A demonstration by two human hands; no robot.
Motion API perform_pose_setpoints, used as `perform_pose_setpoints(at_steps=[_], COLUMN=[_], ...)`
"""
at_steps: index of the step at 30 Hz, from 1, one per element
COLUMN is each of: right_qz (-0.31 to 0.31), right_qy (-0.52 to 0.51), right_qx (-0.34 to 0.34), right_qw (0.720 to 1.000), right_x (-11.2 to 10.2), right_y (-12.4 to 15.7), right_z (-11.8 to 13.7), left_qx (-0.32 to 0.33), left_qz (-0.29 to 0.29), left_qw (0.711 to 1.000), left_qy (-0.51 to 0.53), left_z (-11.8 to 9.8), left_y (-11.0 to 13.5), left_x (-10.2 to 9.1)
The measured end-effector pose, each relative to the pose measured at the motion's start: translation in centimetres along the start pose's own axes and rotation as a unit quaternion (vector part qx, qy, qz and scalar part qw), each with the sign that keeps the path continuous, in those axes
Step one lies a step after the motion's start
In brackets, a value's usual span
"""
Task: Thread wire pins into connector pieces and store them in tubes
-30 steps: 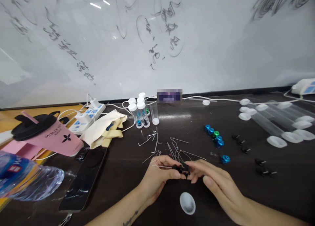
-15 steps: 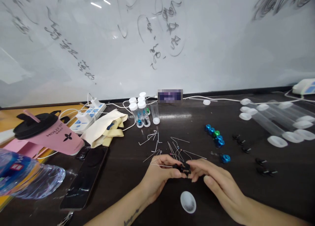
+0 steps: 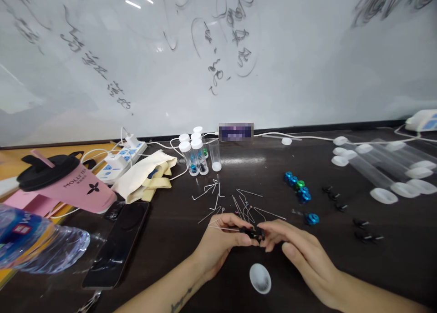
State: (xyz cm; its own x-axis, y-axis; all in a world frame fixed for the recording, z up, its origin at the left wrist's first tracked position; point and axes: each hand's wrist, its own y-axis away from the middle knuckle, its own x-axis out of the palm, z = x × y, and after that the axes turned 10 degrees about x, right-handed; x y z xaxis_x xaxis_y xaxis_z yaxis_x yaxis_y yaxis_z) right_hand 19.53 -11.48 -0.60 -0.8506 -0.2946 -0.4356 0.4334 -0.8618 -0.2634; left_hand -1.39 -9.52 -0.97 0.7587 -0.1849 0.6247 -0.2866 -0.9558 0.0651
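Between my hands is a small black plastic part with a thin metal wire sticking out to its left. My left hand pinches this part between thumb and fingers. Against its right end rest the fingertips of my right hand, closed around that end, while the right thumb stays lower and apart. Just beyond the hands lie several thin bent wires, some with small coloured beads. Nearer to me sits a small white oval cap.
Blue and green metal spools and black clips lie to the right, with clear tubes beyond. Capped tubes stand at the back. Hex keys, a phone, a pink cup and a bottle are left.
The view has shifted very slightly. Both hands keep nearly the same place on the black part, with only a tiny movement of the right fingertips.
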Motion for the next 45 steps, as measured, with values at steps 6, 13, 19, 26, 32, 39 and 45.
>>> perform_pose_setpoints(at_steps=[6,13,19,26,32,39,45], right_qz=[-0.005,0.001,0.009,0.01,0.01,0.015,0.008], right_qy=[-0.008,-0.024,-0.026,-0.04,-0.046,-0.035,-0.039], right_qx=[-0.002,0.013,0.008,0.006,0.017,0.018,0.027], right_qw=[1.0,1.0,1.0,0.999,0.999,0.999,0.999], right_x=[0.07,0.08,0.15,0.21,0.29,0.21,0.2], right_y=[-0.09,0.05,0.04,0.04,0.08,0.14,0.15], right_z=[0.06,-0.13,-0.34,-0.05,-0.06,-0.22,-0.02], left_qx=[-0.006,-0.003,0.003,0.008,0.012,0.005,0.007], left_qz=[-0.007,-0.012,-0.014,-0.024,-0.025,-0.019,-0.015], left_qw=[1.0,1.0,1.0,0.999,0.999,0.999,0.999], left_qy=[-0.001,-0.006,-0.022,-0.025,-0.027,-0.025,-0.033], left_z=[-0.07,-0.06,-0.16,-0.29,-0.19,-0.2,-0.22], left_y=[-0.01,0.09,0.03,-0.07,-0.08,-0.03,0.02], left_x=[-0.13,-0.02,-0.03,0.17,0.27,0.3,0.27])
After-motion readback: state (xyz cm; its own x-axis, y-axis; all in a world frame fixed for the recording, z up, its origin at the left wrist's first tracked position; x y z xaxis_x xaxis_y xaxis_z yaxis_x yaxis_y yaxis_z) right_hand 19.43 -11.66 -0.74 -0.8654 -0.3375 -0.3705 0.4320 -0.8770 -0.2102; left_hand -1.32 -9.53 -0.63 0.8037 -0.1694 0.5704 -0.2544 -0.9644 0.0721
